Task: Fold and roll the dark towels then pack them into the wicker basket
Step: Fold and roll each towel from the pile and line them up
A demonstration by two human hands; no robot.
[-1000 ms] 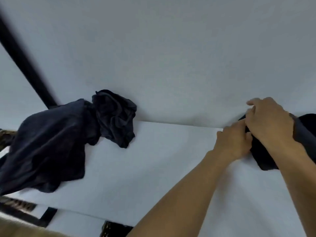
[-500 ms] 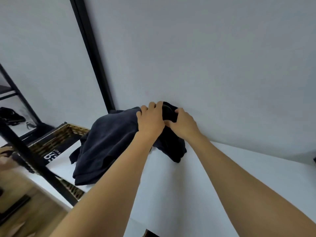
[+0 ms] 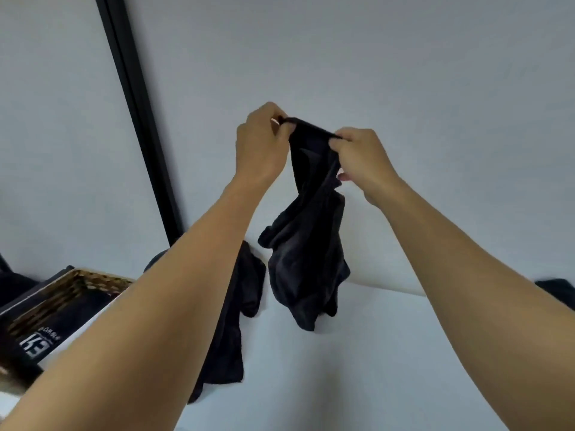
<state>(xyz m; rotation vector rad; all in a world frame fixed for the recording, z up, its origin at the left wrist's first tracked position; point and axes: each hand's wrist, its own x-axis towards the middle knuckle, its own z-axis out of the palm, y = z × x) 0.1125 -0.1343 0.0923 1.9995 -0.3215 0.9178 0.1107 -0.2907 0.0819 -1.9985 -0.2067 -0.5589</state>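
A dark towel [image 3: 306, 262] hangs crumpled in the air above the white table [image 3: 373, 353], its lower end near the surface. My left hand [image 3: 261, 147] and my right hand [image 3: 362, 160] both pinch its top edge, close together. A second dark towel [image 3: 230, 331] lies on the table below my left forearm, partly hidden by it. The wicker basket [image 3: 71, 293] stands at the left, beside the table, with a printed label on its front. A third dark towel [image 3: 557, 290] peeks in at the right edge.
A grey wall rises right behind the table. A black frame post [image 3: 140, 119] runs diagonally down the wall at the left, ending near the basket. The table's left edge borders the basket.
Both hands went from the towel at the right to the pile at the left, gripped a towel there, and have lifted it off the table by its top edge.
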